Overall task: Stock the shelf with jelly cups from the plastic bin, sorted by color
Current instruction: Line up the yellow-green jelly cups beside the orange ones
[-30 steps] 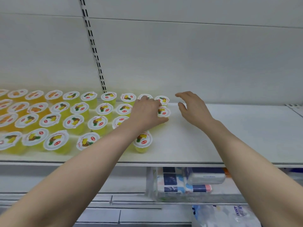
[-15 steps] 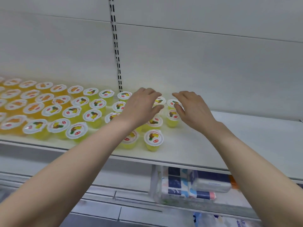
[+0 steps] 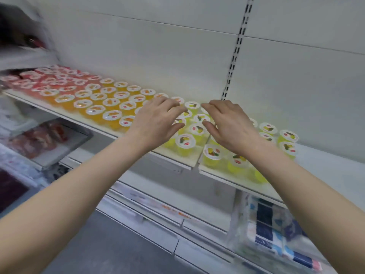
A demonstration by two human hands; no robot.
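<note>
Both hands were palm-down above the yellow jelly cups (image 3: 186,140) on the shelf (image 3: 325,165). Left hand (image 3: 158,120): fingers spread and loosely bent, gripping nothing. Right hand (image 3: 231,125): same posture, nothing held. Several yellow cups sat in the gap between my hands; others lay under my right palm and just right of it. Contact with lids: could not tell. Orange cups (image 3: 110,101) stood left of my left hand, red cups (image 3: 49,80) farthest left, blurred

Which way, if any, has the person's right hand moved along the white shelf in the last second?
Yes, leftward: the right hand was well right of the slotted wall strip and now is below it, over yellow jelly cups.
</note>
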